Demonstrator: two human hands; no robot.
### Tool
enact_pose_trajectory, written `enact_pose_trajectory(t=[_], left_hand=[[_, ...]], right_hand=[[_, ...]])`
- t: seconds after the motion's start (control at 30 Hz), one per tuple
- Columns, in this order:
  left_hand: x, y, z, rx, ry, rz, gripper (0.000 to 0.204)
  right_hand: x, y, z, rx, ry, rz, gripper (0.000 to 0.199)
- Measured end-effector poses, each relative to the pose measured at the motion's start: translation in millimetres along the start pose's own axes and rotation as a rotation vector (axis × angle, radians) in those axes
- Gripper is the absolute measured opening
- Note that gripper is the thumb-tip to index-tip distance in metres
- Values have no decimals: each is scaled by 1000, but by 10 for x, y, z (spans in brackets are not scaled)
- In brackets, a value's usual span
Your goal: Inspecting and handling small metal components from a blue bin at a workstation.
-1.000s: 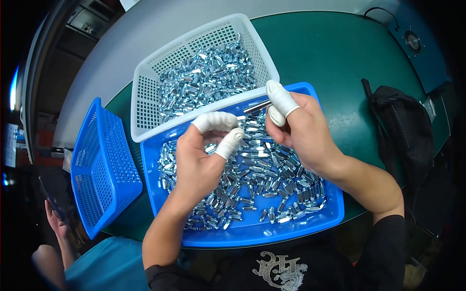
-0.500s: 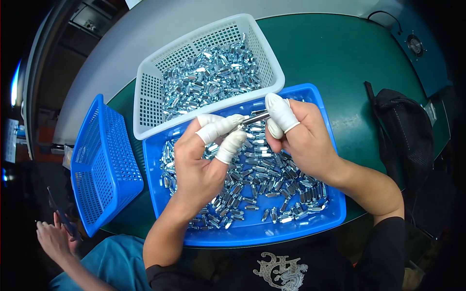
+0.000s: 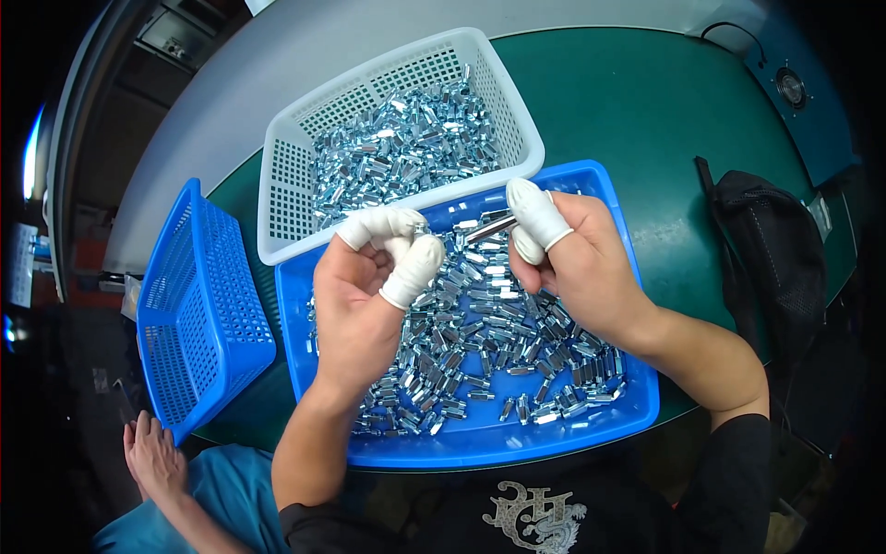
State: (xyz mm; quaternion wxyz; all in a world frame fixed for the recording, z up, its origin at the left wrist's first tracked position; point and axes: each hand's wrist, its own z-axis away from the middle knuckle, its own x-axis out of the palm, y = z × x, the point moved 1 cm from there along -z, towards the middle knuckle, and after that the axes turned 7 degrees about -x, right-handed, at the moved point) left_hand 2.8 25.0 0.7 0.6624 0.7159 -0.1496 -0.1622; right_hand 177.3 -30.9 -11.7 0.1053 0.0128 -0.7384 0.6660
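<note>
My left hand [image 3: 355, 295], with white finger cots on its thumb and fingers, pinches a small shiny metal standoff [image 3: 421, 228], mostly hidden by the fingertips. To its right, my right hand [image 3: 577, 254] grips a slim dark metal rod [image 3: 491, 229] between cot-covered thumb and finger. The rod's tip points left and stands apart from the left fingertips; its exact kind cannot be made out. Below both hands lies a blue tray [image 3: 480, 452] holding many loose hexagonal metal standoffs [image 3: 443, 355].
Behind the tray, a white perforated basket [image 3: 526, 152] holds a heap of similar parts. A blue perforated basket [image 3: 221, 314] stands tilted at left. Another person's hand [image 3: 157, 457] is at lower left. A black bag [image 3: 766, 240] lies right on the green table [image 3: 628, 102].
My left hand has drawn back left, away from the rod's tip, with the small standoff in its fingers. My right hand stays nearly still. The other person's hand has shifted right.
</note>
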Motion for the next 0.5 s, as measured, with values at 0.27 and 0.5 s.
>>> enact_pose_trajectory(t=[0.27,0.5], left_hand=[[79,16,27,-196,-73,247,29],[44,-27,79,-119,-150,-118,45]], right_hand=[[14,1,19,-28,-19,-23,44],[26,17,18,-78,-7,-47,41]])
